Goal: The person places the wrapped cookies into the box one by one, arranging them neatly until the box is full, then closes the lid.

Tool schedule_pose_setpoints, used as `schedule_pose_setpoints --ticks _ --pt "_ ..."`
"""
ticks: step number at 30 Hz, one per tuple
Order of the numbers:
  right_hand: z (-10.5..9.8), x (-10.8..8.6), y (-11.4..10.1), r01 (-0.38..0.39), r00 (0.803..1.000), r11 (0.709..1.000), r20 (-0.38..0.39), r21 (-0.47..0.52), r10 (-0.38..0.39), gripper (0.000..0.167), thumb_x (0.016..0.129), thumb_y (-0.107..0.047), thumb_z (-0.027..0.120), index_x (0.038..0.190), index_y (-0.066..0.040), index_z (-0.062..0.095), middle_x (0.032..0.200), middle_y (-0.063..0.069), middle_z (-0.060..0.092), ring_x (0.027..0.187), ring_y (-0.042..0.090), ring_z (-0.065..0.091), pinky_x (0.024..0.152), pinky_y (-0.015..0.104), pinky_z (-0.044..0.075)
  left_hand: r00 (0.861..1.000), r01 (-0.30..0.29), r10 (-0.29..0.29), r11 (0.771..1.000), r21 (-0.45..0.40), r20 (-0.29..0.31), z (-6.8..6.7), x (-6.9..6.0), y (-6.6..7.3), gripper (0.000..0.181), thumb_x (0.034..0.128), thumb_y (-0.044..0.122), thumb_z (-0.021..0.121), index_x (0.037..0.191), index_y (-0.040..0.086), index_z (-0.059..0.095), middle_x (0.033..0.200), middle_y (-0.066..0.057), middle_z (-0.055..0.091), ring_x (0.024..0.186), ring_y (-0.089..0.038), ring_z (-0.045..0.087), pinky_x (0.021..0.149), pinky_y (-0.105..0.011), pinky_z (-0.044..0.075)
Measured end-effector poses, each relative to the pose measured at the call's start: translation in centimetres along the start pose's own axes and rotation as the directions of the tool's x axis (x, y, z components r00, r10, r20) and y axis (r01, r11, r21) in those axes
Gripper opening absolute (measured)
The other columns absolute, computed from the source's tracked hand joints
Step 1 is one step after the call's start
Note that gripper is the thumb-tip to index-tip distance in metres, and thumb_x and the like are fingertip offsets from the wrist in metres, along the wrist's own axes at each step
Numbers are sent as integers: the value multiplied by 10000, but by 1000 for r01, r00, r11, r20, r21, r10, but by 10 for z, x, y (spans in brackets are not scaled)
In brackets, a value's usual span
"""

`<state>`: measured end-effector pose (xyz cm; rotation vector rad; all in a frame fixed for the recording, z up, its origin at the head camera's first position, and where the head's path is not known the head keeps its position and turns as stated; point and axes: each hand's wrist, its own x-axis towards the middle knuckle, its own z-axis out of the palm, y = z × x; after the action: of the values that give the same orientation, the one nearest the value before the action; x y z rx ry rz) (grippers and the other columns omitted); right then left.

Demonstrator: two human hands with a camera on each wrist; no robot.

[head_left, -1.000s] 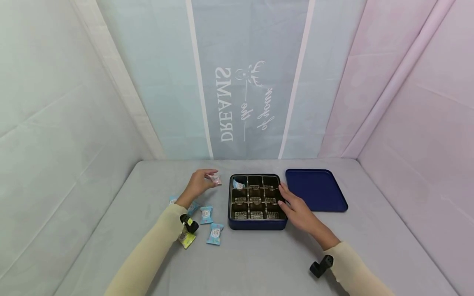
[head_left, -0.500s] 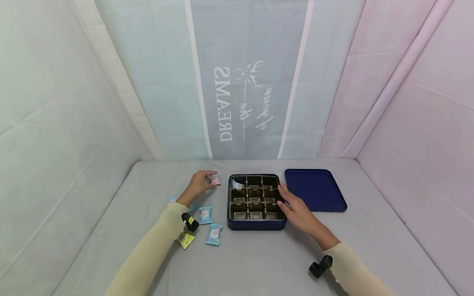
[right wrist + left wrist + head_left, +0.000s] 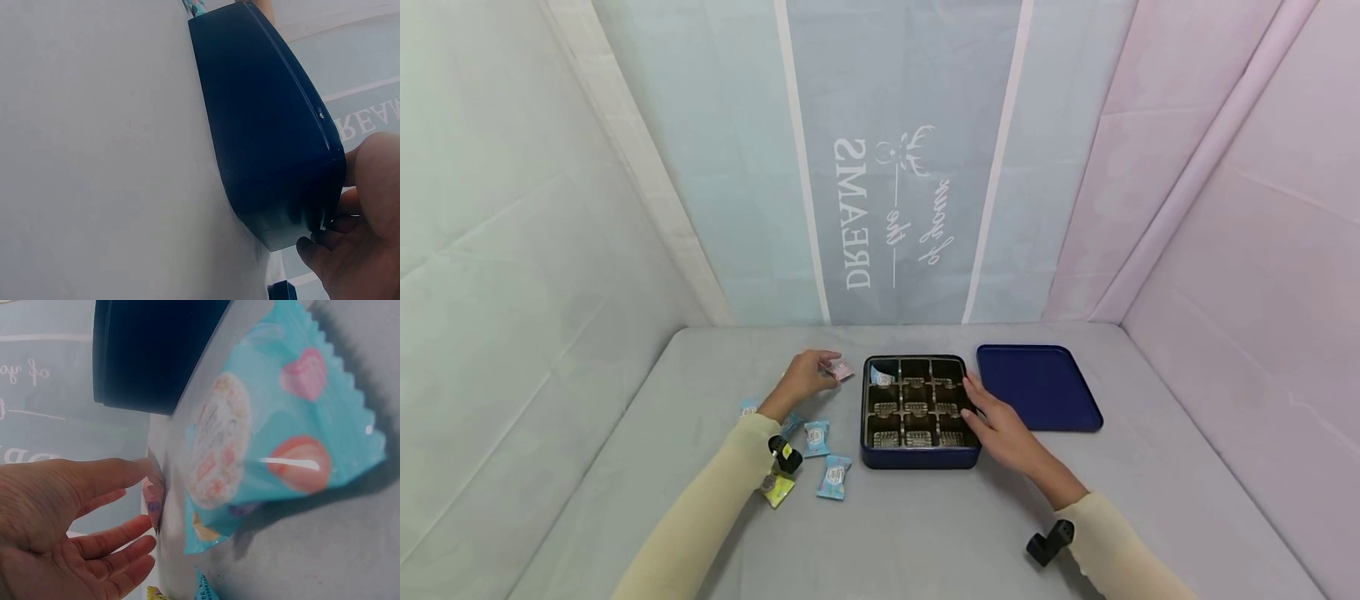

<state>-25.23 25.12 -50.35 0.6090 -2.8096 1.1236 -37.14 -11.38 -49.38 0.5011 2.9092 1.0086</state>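
Note:
My left hand [image 3: 805,379] pinches a small pink candy packet [image 3: 842,370] between thumb and fingers, at the table surface left of the box. In the left wrist view the pink candy packet [image 3: 153,497] shows between the thumb tip and index finger. My right hand [image 3: 1003,427] holds the right side of a dark blue box [image 3: 920,458], its fingers at the rim. This box has a dark divider tray with several compartments. A blue candy packet [image 3: 882,377] lies in the far left compartment. The right wrist view shows the hand [image 3: 369,212] at the box's corner.
Several blue candy packets, such as one [image 3: 834,477] near the front, and a yellow one [image 3: 777,487] lie on the grey table [image 3: 910,542] around the left forearm. A blue lid [image 3: 1037,387] lies right of the box. Fabric walls [image 3: 917,83] enclose the table's back and sides.
The pink packet has shifted very slightly to the right and nearer, along with my left fingertips. My right hand and the box stay in place.

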Motion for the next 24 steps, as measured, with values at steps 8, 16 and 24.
schedule_pose_setpoints --ticks 8,16,24 --pt "-1 -1 0 -15 1000 1000 10 3 15 611 1080 -192 516 1585 18 245 1683 93 91 1507 360 226 1140 594 313 999 22 -23 999 25 38 0 -1 3 549 812 7 809 1339 16 655 1259 -220 673 1151 -377 628 890 -475 550" --pt "0 0 0 -16 1000 1000 14 13 15 613 1083 -193 511 1587 18 234 1684 83 76 1510 356 219 1143 588 316 998 33 -36 998 48 49 -2 -5 6 577 816 30 831 1359 17 637 1215 -202 688 1124 -356 640 946 -488 528" --pt "0 -1 -1 -22 1000 1000 13 18 22 616 1082 -192 513 1586 22 231 1684 88 72 1509 368 216 1137 592 322 998 19 -22 999 50 61 -4 -8 8 585 826 38 827 1371 0 619 1142 -201 703 1058 -348 657 920 -484 531"
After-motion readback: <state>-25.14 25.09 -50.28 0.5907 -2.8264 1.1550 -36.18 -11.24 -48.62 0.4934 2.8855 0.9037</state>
